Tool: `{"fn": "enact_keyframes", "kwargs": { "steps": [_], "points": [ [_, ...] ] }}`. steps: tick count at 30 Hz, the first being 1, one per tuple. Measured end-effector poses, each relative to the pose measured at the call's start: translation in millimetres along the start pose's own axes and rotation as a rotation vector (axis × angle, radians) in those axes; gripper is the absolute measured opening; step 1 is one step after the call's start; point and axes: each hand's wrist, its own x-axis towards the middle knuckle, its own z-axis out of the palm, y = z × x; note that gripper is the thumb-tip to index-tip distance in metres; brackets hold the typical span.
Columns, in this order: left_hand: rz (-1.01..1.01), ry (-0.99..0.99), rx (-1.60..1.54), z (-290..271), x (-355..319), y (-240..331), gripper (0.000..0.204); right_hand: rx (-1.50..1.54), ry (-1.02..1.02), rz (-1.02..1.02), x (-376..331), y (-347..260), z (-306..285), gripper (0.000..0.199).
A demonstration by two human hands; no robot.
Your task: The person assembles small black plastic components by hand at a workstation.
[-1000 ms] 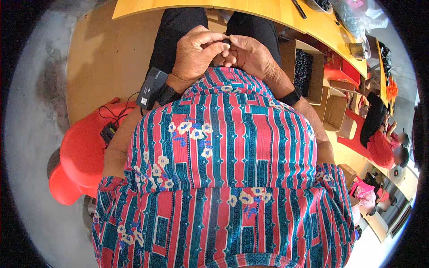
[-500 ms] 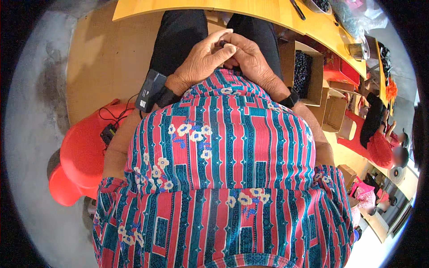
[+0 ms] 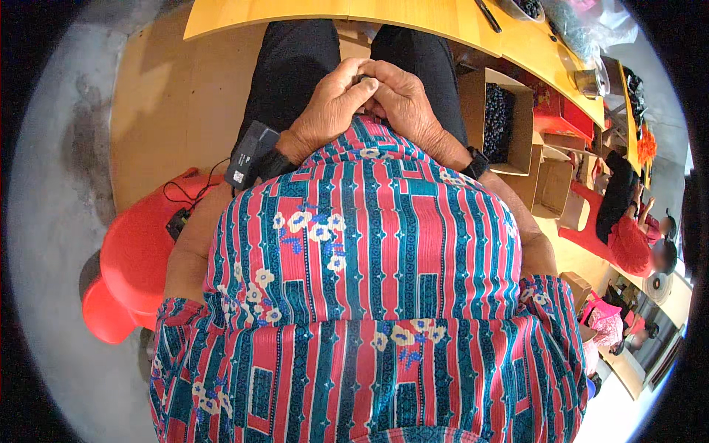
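a: what is filling the lower half of the frame?

b: the person's patterned shirt point(image 3: 369, 295), red and teal stripes with small white flowers, is bulging up toward the camera. a red plastic stool point(image 3: 133, 258) is showing at the left, with a black cable point(image 3: 193, 193) lying on it.

a: and just above the shirt?

b: both hands are meeting at upper centre, over the lap in black trousers point(image 3: 295, 66). the left hand point(image 3: 329, 111) is curling its fingers inward, and the right hand point(image 3: 402, 100) is pressing against it. they are pinching a small dark object point(image 3: 363, 77) between the fingertips, right where the two hands are touching. it is too small to name.

a: anything on the wrists?

b: a black device point(image 3: 251, 153) is sitting strapped at the left wrist, and a black watch point(image 3: 476, 162) is sitting on the right wrist.

a: further out?

b: an open cardboard box point(image 3: 498, 122) holding dark pieces is standing to the right of the knees. a yellow table point(image 3: 413, 16) is curving across the top edge. another person in red point(image 3: 628, 240) is sitting at the far right.
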Motion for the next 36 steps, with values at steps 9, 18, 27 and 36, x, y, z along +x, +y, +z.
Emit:
{"fn": "enact_keyframes", "kwargs": {
  "steps": [9, 18, 27, 36],
  "points": [
    [-0.024, 0.141, -0.342, 1, 2, 2, 0.047, 0.824, -0.141, 0.120, 9, 5, -20, 0.036],
    [-0.183, 0.116, -0.446, -15, -7, -2, 0.057, 1.152, -0.226, 0.091, 0, -10, -35, 0.041],
    [-0.340, 0.155, -0.387, -18, -14, 22, 0.046, 0.850, 0.270, 0.035, 9, -52, -82, 0.029],
    [-0.367, 0.075, -0.512, 3, -39, 31, 0.039, 0.224, 0.976, -0.048, 51, -56, -226, 0.016]
  ]
}}
